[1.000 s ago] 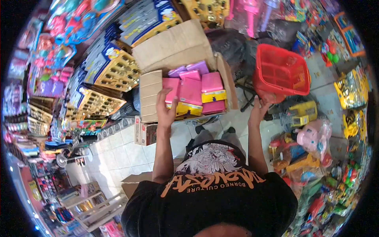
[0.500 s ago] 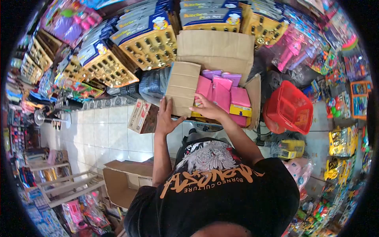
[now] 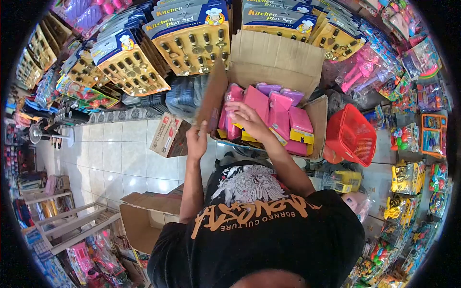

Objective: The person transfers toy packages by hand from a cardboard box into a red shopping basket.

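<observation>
An open cardboard box [image 3: 276,54] is in front of me, packed with pink packs [image 3: 279,115] that have yellow lower ends. Purple packs [image 3: 291,95] lie at its far side. My left hand [image 3: 196,140] pinches the lower edge of the left box flap [image 3: 214,91], which stands raised, its thumb along the edge and its other fingers partly hidden. Inside the box's left part, my right hand [image 3: 250,121] is over the pink packs, fingers loosely spread and fingertips close to the leftmost ones.
A red plastic basket [image 3: 353,137] stands right of the box. On the tiled floor at left is a small printed carton [image 3: 168,135]; an open cardboard box [image 3: 139,225] sits nearer me. Kitchen play sets [image 3: 194,45] hang behind, with bagged toys [image 3: 408,177] along the right.
The left flap has swung up from lying over the packs, uncovering more pink ones. My left hand moved to its edge, and my right hand shifted over the packs.
</observation>
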`<action>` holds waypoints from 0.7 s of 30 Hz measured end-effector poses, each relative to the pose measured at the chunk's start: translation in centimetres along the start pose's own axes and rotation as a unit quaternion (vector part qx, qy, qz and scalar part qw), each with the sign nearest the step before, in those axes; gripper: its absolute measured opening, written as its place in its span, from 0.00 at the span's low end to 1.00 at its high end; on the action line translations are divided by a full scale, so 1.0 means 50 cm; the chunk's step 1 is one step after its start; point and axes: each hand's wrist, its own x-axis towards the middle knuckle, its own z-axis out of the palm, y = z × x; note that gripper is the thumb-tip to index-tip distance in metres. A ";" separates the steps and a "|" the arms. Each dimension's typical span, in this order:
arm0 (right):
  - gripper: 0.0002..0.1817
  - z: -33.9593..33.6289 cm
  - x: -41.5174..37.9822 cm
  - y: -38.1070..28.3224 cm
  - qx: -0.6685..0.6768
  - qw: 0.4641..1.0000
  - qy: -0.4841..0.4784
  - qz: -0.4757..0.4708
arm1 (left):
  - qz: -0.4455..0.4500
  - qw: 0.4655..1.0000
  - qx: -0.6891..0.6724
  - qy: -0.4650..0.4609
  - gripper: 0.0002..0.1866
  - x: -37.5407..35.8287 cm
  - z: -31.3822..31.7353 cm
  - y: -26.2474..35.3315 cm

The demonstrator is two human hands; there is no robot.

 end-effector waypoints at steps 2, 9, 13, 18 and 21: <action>0.19 -0.001 -0.003 0.002 -0.026 1.000 -0.002 0.009 | -0.025 0.995 -0.040 0.083 0.16 0.003 -0.006 0.007; 0.17 -0.087 -0.031 0.036 -0.212 0.966 0.146 -0.017 | -0.145 0.948 -0.199 0.202 0.17 0.014 -0.046 -0.027; 0.21 -0.126 -0.050 0.048 -0.337 0.918 0.195 -0.077 | -0.173 0.913 -0.264 0.258 0.25 0.023 -0.074 -0.057; 0.32 -0.121 -0.055 0.093 -0.477 0.864 0.162 -0.004 | -0.211 0.911 -0.203 0.292 0.33 0.049 -0.102 -0.111; 0.42 -0.127 -0.048 0.102 -0.473 0.872 0.118 0.047 | -0.136 0.946 -0.070 0.284 0.34 0.066 -0.087 -0.119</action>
